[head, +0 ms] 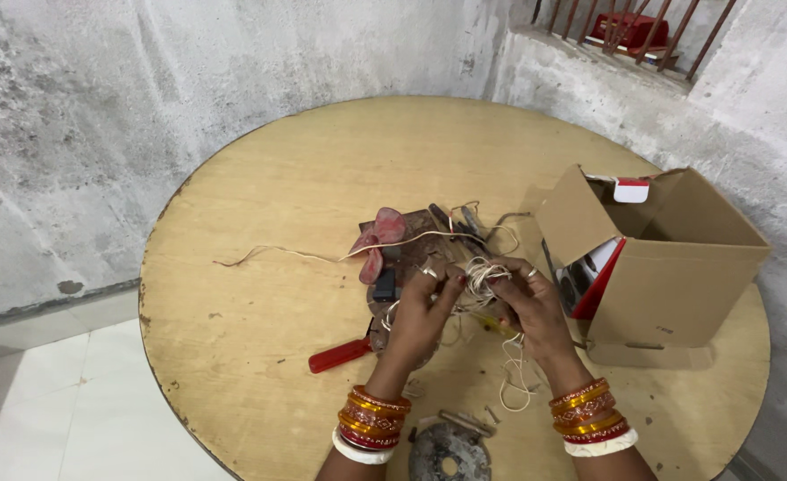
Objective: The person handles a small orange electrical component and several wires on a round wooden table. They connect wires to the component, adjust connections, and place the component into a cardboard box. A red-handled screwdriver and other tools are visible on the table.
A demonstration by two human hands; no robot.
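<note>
Both hands meet over the round wooden table (pixel 260 178): left hand (pixel 417 312) and right hand (pixel 529 307) pinch a tangled bundle of pale wire (pixel 480 278) between them. Beneath lies a brown board (pixel 411 233) with a pink fan blade (pixel 377 236); a red-handled screwdriver (pixel 340 354) sits left, an open cardboard box (pixel 678 267) right

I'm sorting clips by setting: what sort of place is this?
Probably a plain room corner used as a makeshift repair spot: bare concrete walls, a barred window, and a round wooden table with a red-handled screwdriver, a cardboard box and tangled wire.
</note>
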